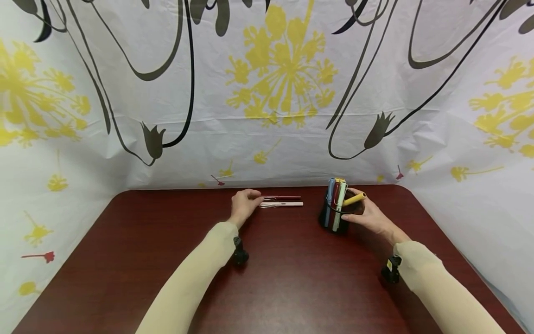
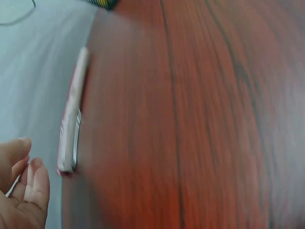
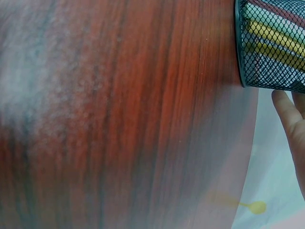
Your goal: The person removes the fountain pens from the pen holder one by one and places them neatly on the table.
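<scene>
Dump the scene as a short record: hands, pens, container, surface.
left_hand: left hand by the left ends of the two loose pens; contact unclear
right_hand: right hand holds the mesh cup
loose_pens: red pen and white pen, side by side, white nearer the person
cup_contents: several pens; a yellow pen leans right
surface: dark reddish table
backdrop: floral sheet
</scene>
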`<state>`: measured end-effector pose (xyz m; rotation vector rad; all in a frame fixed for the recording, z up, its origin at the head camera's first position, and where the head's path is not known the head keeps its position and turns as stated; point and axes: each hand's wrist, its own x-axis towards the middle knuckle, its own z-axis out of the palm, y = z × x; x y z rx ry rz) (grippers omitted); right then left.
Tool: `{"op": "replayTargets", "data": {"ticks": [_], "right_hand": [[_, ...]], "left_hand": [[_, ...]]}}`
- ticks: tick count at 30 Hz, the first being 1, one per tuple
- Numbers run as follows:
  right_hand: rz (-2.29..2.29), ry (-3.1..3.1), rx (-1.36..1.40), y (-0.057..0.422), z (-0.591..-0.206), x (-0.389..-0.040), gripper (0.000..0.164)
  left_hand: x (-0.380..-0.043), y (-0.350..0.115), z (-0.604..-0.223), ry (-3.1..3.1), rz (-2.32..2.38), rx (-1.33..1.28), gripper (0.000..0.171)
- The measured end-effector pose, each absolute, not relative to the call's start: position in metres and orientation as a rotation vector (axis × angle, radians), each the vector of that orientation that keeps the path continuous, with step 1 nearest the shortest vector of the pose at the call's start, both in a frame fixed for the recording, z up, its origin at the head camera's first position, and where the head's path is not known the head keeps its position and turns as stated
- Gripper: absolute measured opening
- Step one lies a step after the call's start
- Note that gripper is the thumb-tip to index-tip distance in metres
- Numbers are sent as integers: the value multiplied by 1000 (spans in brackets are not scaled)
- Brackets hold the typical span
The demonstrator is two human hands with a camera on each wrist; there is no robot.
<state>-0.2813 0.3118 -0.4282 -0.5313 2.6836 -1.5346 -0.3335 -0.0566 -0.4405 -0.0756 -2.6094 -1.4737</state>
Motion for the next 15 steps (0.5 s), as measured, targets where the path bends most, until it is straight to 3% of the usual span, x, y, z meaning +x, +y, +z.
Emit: {"op": "replayTargets", "data": {"ticks": [15], "right_hand": [[-1540, 2688, -529, 311, -428, -281, 80]], "left_hand": [[-302, 31, -402, -2340, -2090, -333, 27]]}}
